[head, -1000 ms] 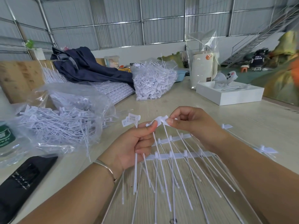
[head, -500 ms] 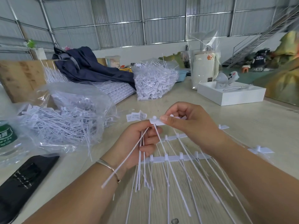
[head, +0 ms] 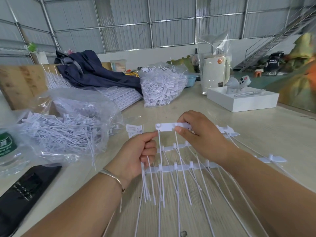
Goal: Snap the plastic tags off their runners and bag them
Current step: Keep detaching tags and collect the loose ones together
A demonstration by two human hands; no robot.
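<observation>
Since half a second ago the right hand (head: pixel 201 134) has lifted the flat white tag heads (head: pixel 168 128) higher and squarer to the camera. Going left to right: a crinkled clear bag (head: pixel 68 127) holds loose thin-stemmed tags on the pale wood-grain surface (head: pixel 256 134). The left hand (head: pixel 135 154) is curled around a bunch of freed stems (head: pixel 147 182). The right hand pinches the tag heads; the ribbed white runner (head: pixel 181 167) lies beneath.
</observation>
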